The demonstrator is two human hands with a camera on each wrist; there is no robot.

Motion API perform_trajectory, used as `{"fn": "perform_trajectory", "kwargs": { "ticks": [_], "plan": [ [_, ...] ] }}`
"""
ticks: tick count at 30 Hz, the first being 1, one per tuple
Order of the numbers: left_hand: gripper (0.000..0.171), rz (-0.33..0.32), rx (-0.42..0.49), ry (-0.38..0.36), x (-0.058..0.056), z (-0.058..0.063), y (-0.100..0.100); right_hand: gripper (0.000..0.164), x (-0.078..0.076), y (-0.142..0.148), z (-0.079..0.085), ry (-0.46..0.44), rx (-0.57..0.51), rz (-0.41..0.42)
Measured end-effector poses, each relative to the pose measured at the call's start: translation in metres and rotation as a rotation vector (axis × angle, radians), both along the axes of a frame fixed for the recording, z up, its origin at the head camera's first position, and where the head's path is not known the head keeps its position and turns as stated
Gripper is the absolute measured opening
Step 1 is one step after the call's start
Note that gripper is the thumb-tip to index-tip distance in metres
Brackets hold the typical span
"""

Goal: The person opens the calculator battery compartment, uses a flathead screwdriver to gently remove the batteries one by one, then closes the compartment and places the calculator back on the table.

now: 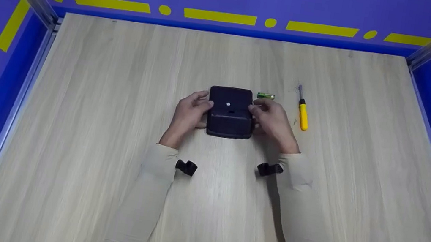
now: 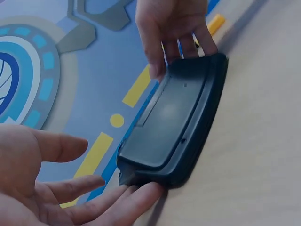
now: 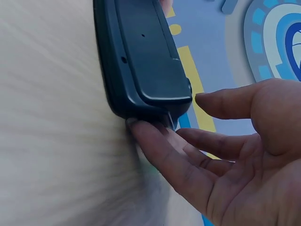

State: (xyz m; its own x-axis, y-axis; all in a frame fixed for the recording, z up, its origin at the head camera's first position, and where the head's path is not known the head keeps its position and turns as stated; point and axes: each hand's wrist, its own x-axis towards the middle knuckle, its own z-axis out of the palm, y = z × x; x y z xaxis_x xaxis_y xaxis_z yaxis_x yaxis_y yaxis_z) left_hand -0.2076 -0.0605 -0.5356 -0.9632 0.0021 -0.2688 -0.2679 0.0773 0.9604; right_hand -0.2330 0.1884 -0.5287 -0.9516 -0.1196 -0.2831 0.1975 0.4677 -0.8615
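A black plastic device [image 1: 228,125] with a raised section and a small white spot on its upper face lies between my two hands. At its left end is my left hand [image 1: 189,113]; the left wrist view shows the straight fingers [image 2: 141,200] touching the lower edge, with the thumb held apart. My right hand [image 1: 274,121] is at the other end. Its extended fingers [image 3: 164,155] touch the device's lower edge in the right wrist view, and the thumb stands off beside the corner.
A green battery [image 1: 266,96] lies just beyond my right hand. Farther right is a screwdriver [image 1: 303,115] with a yellow handle, its shaft pointing away from me. The wood-grain table [image 1: 91,119] is bounded by blue walls with yellow markings at the back and sides.
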Motion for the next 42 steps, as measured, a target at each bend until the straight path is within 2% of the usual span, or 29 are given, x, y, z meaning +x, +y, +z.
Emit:
{"fn": "perform_trajectory", "kwargs": {
  "ticks": [11, 18, 22, 30, 37, 42],
  "plan": [
    [0.044, -0.019, 0.07, -0.026, -0.001, 0.0, -0.002, 0.045, -0.001, -0.001, 0.0, -0.036, -0.005, 0.007],
    [0.045, 0.017, 0.13, -0.041, -0.003, 0.001, -0.004, 0.045, 0.0, 0.001, 0.005, -0.079, -0.105, -0.009],
    [0.047, 0.036, 0.168, -0.02, -0.004, 0.003, -0.006, 0.044, 0.001, 0.003, 0.009, -0.074, -0.152, -0.014],
    [0.045, -0.001, 0.2, 0.012, -0.004, 0.002, -0.01, 0.047, 0.002, 0.009, 0.013, -0.063, -0.214, -0.011],
    [0.059, -0.051, 0.2, 0.003, -0.003, 0.003, -0.011, 0.043, 0.0, 0.01, 0.016, -0.037, -0.247, -0.025],
    [0.06, -0.074, 0.198, -0.002, -0.002, 0.004, -0.013, 0.045, -0.001, 0.013, 0.015, -0.054, -0.254, -0.01]
  ]
}}
